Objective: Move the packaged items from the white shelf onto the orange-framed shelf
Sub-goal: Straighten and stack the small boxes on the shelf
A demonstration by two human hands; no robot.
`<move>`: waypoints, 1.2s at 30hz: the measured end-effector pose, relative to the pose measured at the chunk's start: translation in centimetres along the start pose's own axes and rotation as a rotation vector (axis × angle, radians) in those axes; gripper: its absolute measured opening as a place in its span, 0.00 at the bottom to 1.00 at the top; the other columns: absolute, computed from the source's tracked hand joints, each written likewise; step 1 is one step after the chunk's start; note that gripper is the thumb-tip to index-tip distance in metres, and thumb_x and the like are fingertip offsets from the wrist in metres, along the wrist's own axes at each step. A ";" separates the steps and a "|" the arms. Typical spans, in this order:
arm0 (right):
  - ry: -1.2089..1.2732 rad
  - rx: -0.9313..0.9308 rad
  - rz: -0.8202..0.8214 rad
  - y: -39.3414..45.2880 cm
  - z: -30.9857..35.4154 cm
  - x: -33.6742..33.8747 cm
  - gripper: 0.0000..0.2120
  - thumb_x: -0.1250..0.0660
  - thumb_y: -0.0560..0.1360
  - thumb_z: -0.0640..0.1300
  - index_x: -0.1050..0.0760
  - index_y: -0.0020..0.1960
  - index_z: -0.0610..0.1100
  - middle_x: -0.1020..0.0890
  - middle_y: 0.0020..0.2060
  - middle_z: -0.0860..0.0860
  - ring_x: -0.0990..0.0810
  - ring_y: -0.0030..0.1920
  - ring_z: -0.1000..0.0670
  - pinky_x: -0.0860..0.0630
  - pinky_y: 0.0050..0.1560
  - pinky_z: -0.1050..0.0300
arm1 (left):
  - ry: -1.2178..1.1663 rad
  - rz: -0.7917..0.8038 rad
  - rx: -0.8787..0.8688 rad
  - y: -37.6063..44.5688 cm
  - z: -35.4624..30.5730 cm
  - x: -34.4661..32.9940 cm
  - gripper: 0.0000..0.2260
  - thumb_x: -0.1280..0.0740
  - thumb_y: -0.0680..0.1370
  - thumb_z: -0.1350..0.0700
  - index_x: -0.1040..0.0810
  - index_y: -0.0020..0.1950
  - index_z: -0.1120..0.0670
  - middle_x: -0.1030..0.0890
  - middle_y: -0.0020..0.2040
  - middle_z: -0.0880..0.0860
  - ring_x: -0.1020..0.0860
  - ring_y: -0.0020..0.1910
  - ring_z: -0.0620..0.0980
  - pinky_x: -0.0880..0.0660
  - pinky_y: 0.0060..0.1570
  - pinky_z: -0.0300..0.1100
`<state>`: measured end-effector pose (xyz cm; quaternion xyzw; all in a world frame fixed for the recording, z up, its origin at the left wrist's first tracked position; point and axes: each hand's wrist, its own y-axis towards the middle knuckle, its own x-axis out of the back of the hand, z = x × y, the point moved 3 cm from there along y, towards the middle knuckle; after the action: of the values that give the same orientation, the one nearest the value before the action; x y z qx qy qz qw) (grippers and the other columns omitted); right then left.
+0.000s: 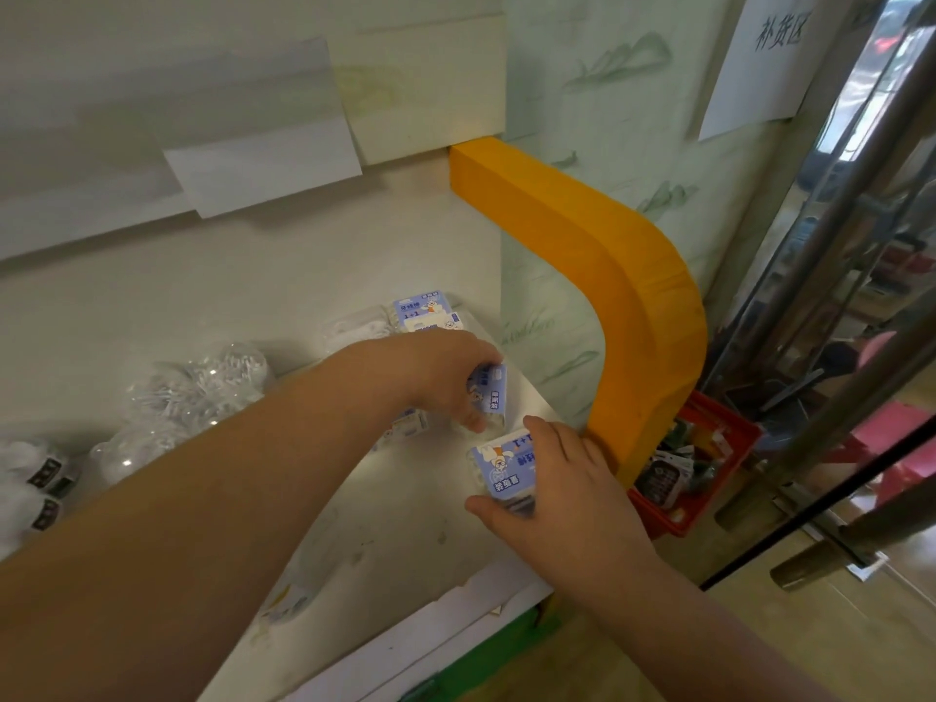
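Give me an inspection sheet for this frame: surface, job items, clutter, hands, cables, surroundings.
Surface: pale shelf board bounded on the right by an orange frame; a few small stains near the front.
Job's things: blue-labelled packs; one in the left hand, one in the right hand, more standing at the back.
Clutter: clear packs of white sticks at the left; white bundles with dark labels at far left.
Hands: left hand grips its pack from above; right hand holds its pack at the shelf's right edge.
Cables: nothing seen.
Surroundings: red crate of mixed goods on the floor; paper sign on the wall; glass door with metal handle.
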<state>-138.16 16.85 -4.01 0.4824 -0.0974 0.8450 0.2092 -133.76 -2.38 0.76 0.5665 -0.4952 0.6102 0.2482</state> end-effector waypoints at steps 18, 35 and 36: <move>0.053 -0.020 0.022 0.2 -0.2 -0.1 0.48 0.38 0.67 0.75 0.48 0.77 0.52 0.34 0.69 0.56 0.37 0.68 0.53 0.35 0.68 0.56 | -0.359 -0.120 -0.099 -0.3 2.0 0.7 0.38 0.22 0.67 0.55 0.41 0.69 0.42 0.25 0.60 0.46 0.25 0.59 0.46 0.24 0.58 0.45; 0.054 -0.006 0.004 1.0 0.0 -0.2 0.47 0.36 0.67 0.75 0.46 0.76 0.52 0.33 0.68 0.55 0.35 0.66 0.52 0.32 0.67 0.55 | -0.155 -0.078 -0.096 -1.4 2.0 1.3 0.37 0.24 0.69 0.57 0.40 0.72 0.44 0.31 0.47 0.40 0.27 0.41 0.39 0.33 0.38 0.31; 0.067 -0.009 -0.003 1.1 0.1 -0.1 0.47 0.36 0.66 0.75 0.44 0.76 0.52 0.32 0.67 0.55 0.34 0.67 0.52 0.32 0.66 0.54 | -0.166 -0.075 -0.100 -1.4 1.8 1.2 0.37 0.23 0.69 0.57 0.40 0.72 0.44 0.31 0.48 0.40 0.27 0.43 0.41 0.30 0.41 0.33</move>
<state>-138.56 15.77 -4.01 0.4530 -0.0934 0.8600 0.2156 -132.02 -3.70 2.08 0.6200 -0.5223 0.5260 0.2571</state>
